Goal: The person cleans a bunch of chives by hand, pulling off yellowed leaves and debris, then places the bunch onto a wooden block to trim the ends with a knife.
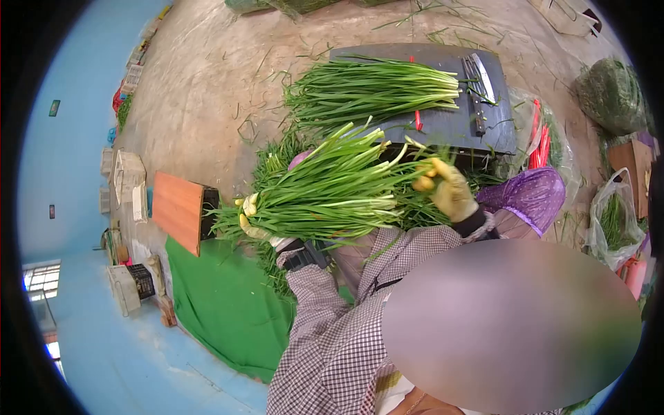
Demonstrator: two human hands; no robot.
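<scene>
A loose bunch of garlic chives point(325, 187) lies across my lap, pale stem ends to the right. My left hand point(250, 216), in a yellowish glove, is closed around the leafy end of this bunch. At the stem end, my right hand point(451, 190), gloved too, has its fingers curled in a pinch on a few chive stalks; some green beside it is smeared by motion. Beyond, a neat pile of chives point(377, 86) rests on a dark board point(443, 128), with red ties under it. A knife point(484, 79) lies on the board's right side.
Loose chive leaves point(277, 162) heap around my knees. An orange-brown panel point(176, 211) and a green cloth point(221, 304) are at left. To the right are red strips point(539, 142) in clear plastic, a bag of greens point(612, 221) and a large wrapped bundle point(612, 97).
</scene>
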